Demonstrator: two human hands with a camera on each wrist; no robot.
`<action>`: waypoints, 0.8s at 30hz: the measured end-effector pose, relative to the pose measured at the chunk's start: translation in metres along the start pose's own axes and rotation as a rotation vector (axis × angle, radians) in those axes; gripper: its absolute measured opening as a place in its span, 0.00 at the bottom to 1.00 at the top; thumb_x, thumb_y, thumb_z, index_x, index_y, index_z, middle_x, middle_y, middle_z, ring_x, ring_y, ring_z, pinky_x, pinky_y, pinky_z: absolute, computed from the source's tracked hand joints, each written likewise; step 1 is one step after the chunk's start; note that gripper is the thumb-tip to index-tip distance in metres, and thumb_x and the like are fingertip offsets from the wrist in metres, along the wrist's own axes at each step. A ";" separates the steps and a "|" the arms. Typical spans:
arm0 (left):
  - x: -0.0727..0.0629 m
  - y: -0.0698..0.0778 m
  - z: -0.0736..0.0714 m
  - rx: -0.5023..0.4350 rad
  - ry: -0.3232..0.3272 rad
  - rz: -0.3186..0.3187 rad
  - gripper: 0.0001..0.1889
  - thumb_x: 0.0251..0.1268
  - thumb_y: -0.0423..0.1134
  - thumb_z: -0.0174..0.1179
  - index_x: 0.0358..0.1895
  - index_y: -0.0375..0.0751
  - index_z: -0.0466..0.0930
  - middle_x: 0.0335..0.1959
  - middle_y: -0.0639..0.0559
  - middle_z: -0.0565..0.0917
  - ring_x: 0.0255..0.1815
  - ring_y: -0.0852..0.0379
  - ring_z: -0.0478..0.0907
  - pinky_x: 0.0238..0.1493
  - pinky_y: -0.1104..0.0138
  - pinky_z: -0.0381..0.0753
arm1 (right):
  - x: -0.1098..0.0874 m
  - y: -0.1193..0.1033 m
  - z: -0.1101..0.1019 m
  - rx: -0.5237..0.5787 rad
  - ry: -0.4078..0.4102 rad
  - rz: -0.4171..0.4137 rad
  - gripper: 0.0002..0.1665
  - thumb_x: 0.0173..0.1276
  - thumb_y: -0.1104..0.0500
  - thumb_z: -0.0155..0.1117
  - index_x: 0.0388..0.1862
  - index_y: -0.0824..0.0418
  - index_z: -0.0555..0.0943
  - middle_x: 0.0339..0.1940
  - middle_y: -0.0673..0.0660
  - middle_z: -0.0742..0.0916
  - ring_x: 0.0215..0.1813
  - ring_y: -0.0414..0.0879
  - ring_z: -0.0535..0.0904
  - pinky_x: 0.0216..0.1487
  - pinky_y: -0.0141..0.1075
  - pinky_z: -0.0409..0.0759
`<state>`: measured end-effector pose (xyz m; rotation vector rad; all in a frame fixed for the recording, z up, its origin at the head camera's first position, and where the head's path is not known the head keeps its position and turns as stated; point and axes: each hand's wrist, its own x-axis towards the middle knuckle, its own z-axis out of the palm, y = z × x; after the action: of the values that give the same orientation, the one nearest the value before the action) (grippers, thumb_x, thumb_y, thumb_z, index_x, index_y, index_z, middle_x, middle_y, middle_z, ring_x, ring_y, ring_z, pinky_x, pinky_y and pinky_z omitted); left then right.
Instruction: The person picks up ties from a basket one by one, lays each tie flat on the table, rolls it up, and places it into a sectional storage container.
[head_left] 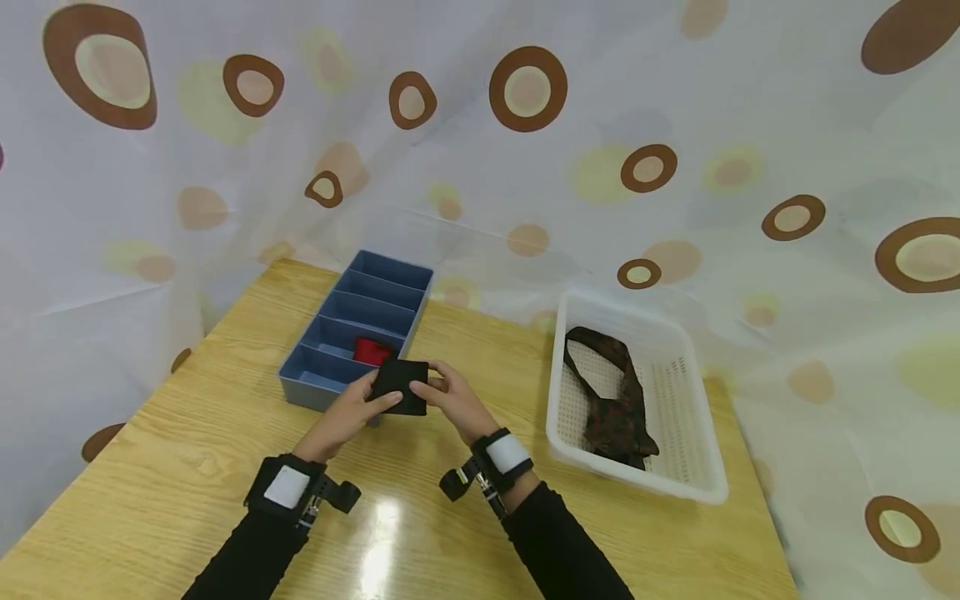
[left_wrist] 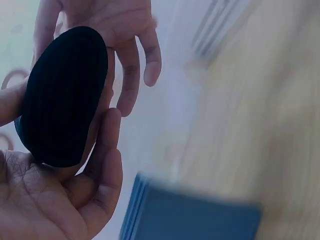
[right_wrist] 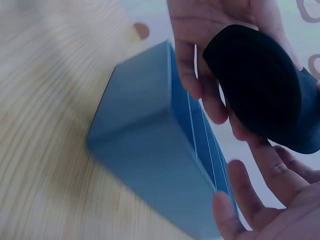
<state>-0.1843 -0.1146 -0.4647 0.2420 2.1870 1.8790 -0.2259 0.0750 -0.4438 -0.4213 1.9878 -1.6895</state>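
Note:
Both hands hold a black cloth roll (head_left: 401,386) above the table, in front of the blue divided box. My left hand (head_left: 347,419) grips its left side, thumb on the near face. My right hand (head_left: 457,406) pinches the right side between thumb and fingers. The left wrist view shows the roll's oval end (left_wrist: 65,100), its dark layers hardly readable. From the right wrist, the roll (right_wrist: 255,80) appears as a thick flattened coil between the two hands. A red cloth roll (head_left: 372,351) lies in the box's second compartment from the near end, partly hidden by the black one.
The blue box (head_left: 311,395) with several compartments stands at the table's left. A white perforated basket (head_left: 678,408) on the right holds a dark patterned strip of cloth (head_left: 622,412), loosely looped. A spotted curtain (head_left: 465,133) hangs behind the wooden table (head_left: 420,517).

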 end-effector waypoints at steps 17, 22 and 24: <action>0.043 0.005 -0.058 0.323 0.265 -0.006 0.38 0.74 0.50 0.44 0.74 0.34 0.35 0.66 0.27 0.60 0.65 0.32 0.63 0.59 0.44 0.67 | 0.142 -0.002 -0.003 0.050 0.248 0.078 0.34 0.68 0.53 0.59 0.66 0.63 0.59 0.59 0.67 0.74 0.53 0.55 0.80 0.53 0.43 0.79; 0.050 0.001 -0.058 0.520 0.333 0.001 0.30 0.73 0.40 0.48 0.71 0.32 0.51 0.65 0.27 0.60 0.64 0.31 0.60 0.60 0.43 0.65 | 0.254 0.117 -0.037 -0.382 0.515 0.003 0.32 0.62 0.39 0.60 0.57 0.54 0.65 0.49 0.60 0.80 0.44 0.50 0.79 0.48 0.48 0.74; 0.054 0.004 -0.060 0.579 0.329 0.005 0.29 0.71 0.39 0.49 0.70 0.31 0.53 0.66 0.27 0.60 0.65 0.30 0.59 0.61 0.42 0.64 | 0.266 0.124 -0.032 -0.476 0.590 0.045 0.33 0.61 0.34 0.58 0.56 0.52 0.66 0.45 0.56 0.82 0.47 0.53 0.76 0.55 0.57 0.63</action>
<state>-0.2537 -0.1558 -0.4568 0.0367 2.9190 1.3107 -0.4549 -0.0167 -0.6066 -0.0200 2.8180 -1.4005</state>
